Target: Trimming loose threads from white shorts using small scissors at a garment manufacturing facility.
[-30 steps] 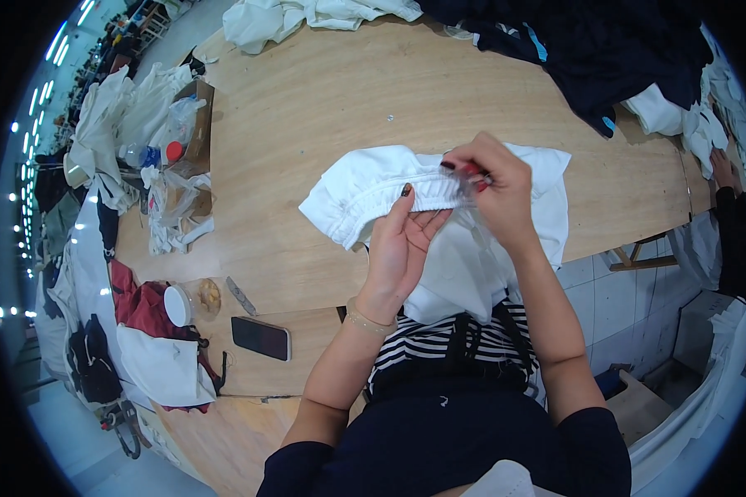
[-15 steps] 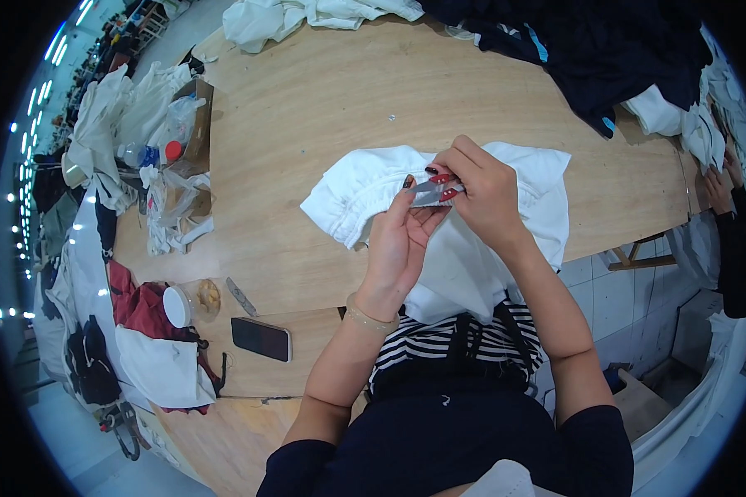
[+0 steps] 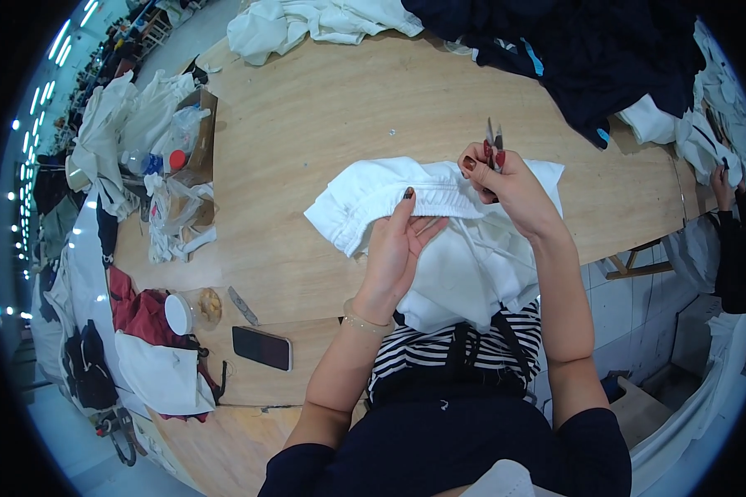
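A white garment point(image 3: 464, 273) with a gathered elastic waistband lies across the table's near edge and hangs toward my lap. My left hand point(image 3: 399, 248) grips its waistband, thumb on top and fingers underneath. Above the right part of the band, my right hand point(image 3: 506, 186) is closed around small thread snips point(image 3: 494, 139). The snips have red on them near my fingers, and their metal blades point away from me, slightly apart. They do not touch the cloth.
To the left lie a phone point(image 3: 262, 348), a grey utility knife point(image 3: 243, 306) and a clear jar with a white lid point(image 3: 179, 314). Dark clothes point(image 3: 605, 58) are heaped at the far right. A cardboard box point(image 3: 207, 124) stands far left. Another person's hand point(image 3: 721, 187) is at the right edge.
My right hand has lifted the snips off the waistband and moved right, and the blades now point away from me. My left hand stays on the band.
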### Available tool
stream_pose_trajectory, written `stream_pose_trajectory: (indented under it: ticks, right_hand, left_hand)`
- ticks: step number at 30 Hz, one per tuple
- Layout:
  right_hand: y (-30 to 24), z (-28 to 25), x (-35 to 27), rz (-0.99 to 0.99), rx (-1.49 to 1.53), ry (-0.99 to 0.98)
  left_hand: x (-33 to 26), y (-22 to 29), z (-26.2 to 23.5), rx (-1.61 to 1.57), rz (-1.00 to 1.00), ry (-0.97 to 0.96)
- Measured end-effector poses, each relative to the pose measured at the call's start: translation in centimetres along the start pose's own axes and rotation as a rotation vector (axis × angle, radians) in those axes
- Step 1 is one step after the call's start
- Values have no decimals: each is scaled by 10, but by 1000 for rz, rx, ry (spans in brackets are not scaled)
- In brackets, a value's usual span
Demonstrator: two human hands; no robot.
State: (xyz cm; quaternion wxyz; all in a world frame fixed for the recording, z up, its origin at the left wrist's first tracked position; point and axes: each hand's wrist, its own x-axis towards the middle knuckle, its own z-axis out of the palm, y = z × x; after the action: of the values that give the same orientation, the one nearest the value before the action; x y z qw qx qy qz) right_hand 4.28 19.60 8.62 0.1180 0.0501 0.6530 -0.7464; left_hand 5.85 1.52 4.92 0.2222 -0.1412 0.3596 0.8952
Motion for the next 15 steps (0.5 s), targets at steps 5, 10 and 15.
stream_pose_trajectory:
  ticks: [5,10,15]
  right_hand:
    - [7,-2,9,-20,-76,-13]
    - [18,6,11,-125,-63,-29]
    - [22,19,7,-178,-47,-16]
  left_hand:
    - [-11,24,-16,973,-240,-105]
    - [-18,23,24,1338,649,12]
    - [15,16,11,1523,899,-28]
